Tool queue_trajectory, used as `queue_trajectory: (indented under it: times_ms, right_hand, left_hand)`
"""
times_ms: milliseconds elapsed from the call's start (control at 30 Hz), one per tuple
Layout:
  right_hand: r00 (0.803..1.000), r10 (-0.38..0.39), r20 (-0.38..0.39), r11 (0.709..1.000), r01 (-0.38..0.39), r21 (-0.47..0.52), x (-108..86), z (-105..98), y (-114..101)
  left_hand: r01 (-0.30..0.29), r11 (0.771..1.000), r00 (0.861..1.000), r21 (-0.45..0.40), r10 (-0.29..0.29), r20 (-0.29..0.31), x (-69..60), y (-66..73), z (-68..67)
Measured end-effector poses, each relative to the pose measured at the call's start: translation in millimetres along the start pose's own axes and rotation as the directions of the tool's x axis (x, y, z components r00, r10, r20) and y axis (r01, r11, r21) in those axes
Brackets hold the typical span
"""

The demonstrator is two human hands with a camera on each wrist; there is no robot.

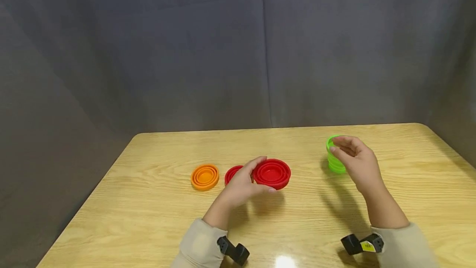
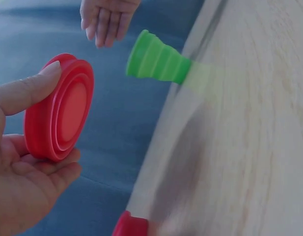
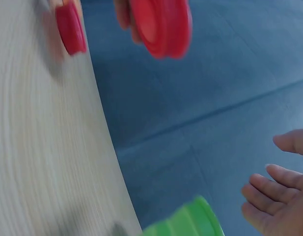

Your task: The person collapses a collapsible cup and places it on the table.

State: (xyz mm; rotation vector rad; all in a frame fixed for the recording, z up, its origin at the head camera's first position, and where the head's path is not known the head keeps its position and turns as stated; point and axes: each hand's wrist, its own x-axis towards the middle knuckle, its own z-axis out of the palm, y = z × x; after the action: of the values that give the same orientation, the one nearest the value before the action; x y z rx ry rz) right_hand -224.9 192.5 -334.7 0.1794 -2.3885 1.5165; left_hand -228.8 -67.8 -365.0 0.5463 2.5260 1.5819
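Note:
My left hand (image 1: 241,185) grips a red collapsible cup (image 1: 272,173), folded flat, and holds it above the table. In the left wrist view the thumb lies on one side of this red cup (image 2: 68,108) and the fingers are under it. A green collapsible cup (image 1: 336,162) stands extended on the table at the right. Near its rim is my right hand (image 1: 357,162); the right wrist view shows that hand (image 3: 279,196) holding nothing, apart from the green cup (image 3: 190,221). A second flattened red cup (image 1: 231,173) lies on the table, partly hidden behind my left hand.
An orange collapsed cup (image 1: 205,177) lies on the wooden table (image 1: 148,218), left of the second red cup. Behind the table hangs a dark grey curtain (image 1: 204,61). Black wrist cameras (image 1: 234,251) sit on both sleeves.

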Motion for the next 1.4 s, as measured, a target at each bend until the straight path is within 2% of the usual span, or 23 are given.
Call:
queue_trajectory:
  times_ms: [100,167,333,500,667,867,1000,1167,1400]
  right_hand:
    - [0.997,0.013,-0.072,1.000,-0.012,0.008,2.6,-10,6]
    - [0.997,0.024,-0.078,1.000,-0.023,0.014,4.2,-16,10]
    - [0.997,0.069,0.031,0.997,-0.069,0.014,10.2,-24,24]
    - [0.986,0.105,0.128,0.994,-0.106,-0.005,19.6,-25,36]
    - [0.976,0.143,0.165,0.990,-0.141,-0.019,30.1,-22,49]
    - [0.968,0.158,0.197,0.987,-0.154,-0.034,33.8,-16,56]
    - [0.964,0.200,0.174,0.980,-0.194,-0.052,36.1,-12,57]
    - [0.960,0.227,0.162,0.974,-0.229,-0.008,39.4,-10,56]
    - [0.952,0.262,0.159,0.965,-0.262,-0.020,41.5,-9,58]
  left_hand:
    - [0.021,0.999,1.000,0.033,-0.022,0.017,5.6,-1.4,2.4]
    - [0.039,0.997,0.998,0.064,-0.042,0.038,9.0,-2.6,3.3]
    - [0.084,0.988,0.994,0.127,-0.093,0.062,13.9,-6.2,0.9]
    - [0.091,0.983,0.992,0.160,-0.104,0.076,20.4,-7.3,0.0]
    - [0.104,0.980,0.989,0.172,-0.120,0.089,29.0,-10.5,5.8]
    - [0.132,0.972,0.980,0.193,-0.158,0.124,35.4,-16.7,15.0]
    - [0.144,0.962,0.976,0.233,-0.177,0.129,40.9,-19.6,19.8]
    - [0.119,0.956,0.978,0.268,-0.160,0.137,45.6,-17.4,23.7]
    - [0.141,0.956,0.970,0.256,-0.185,0.156,51.5,-24.9,27.0]
